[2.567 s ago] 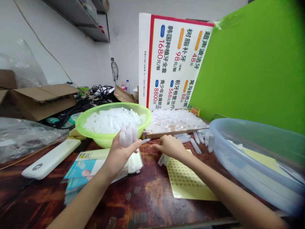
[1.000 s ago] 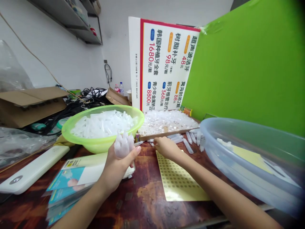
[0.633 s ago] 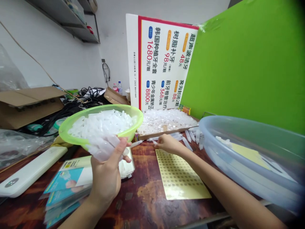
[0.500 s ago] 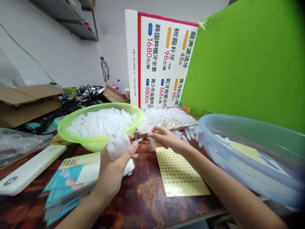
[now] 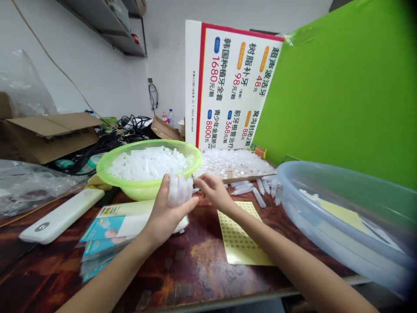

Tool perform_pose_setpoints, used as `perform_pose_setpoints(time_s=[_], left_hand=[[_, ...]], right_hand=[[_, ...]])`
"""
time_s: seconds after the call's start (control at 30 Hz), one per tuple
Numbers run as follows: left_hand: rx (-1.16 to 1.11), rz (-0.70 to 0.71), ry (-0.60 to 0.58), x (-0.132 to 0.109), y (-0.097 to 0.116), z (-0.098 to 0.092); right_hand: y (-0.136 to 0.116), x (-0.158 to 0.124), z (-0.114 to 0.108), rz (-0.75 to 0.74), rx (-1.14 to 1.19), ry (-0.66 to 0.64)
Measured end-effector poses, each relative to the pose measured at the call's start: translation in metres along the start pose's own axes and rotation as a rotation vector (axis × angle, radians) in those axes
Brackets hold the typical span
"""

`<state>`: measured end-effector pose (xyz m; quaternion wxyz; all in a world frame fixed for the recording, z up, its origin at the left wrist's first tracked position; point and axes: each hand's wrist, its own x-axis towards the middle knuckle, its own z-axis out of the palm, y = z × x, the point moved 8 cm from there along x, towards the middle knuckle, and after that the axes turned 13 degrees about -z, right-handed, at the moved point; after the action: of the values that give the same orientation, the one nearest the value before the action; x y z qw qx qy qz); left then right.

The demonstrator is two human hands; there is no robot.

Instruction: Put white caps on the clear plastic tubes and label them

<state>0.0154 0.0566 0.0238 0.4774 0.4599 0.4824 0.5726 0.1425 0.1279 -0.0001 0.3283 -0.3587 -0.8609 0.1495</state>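
Several frosted white plastic tubes stand side by side in my left hand, fingers behind them and thumb in front. My right hand is at the right side of this bundle, its fingertips pinched together against or just beside the outermost tube. Whatever those fingertips hold is too small and hidden to make out. Below and right of the hands lies a yellow sheet of small round stickers. A green basin heaped with similar tubes is behind my left hand.
Loose tubes lie beyond the sticker sheet, before a tray of white pieces. A large blue tub fills the right side. Printed packets and a white power bank-like slab lie left. A printed board stands behind.
My right hand has moved left to the bundle; the tube hanging from its fingers before no longer shows there. My left hand has turned the bundle more upright. The view has shifted slightly left.
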Motion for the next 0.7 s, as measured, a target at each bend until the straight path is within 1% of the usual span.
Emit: perform_pose_setpoints(time_s=[0.1,0.17,0.23,0.33,0.4,0.5,0.57,0.63,0.7], left_hand=[[0.066,0.074,-0.042,-0.004,0.01,0.001],[0.081,0.107,-0.048,-0.006,0.014,0.0],[0.112,0.136,-0.057,-0.005,0.015,0.0],[0.14,0.123,-0.083,-0.002,0.009,0.003],[0.106,0.068,-0.082,0.0,0.003,0.004],[0.006,-0.017,-0.057,0.001,-0.005,0.004],[-0.036,-0.052,-0.048,0.001,-0.007,0.004],[-0.057,-0.055,-0.029,0.001,-0.007,0.004],[-0.085,-0.028,0.016,0.002,-0.005,0.0]], right_hand=[[0.009,0.0,0.024,0.002,-0.132,-0.103],[0.013,-0.003,0.033,0.02,-0.228,-0.172],[0.017,-0.007,0.035,0.051,-0.309,-0.214],[0.022,-0.013,0.025,0.093,-0.375,-0.227],[0.024,-0.016,0.013,0.112,-0.382,-0.2],[0.02,-0.02,-0.012,0.105,-0.35,-0.094],[0.01,-0.021,-0.025,0.053,-0.299,-0.02],[-0.004,-0.022,-0.032,-0.018,-0.248,0.032],[-0.018,-0.021,-0.039,-0.091,-0.116,0.147]])
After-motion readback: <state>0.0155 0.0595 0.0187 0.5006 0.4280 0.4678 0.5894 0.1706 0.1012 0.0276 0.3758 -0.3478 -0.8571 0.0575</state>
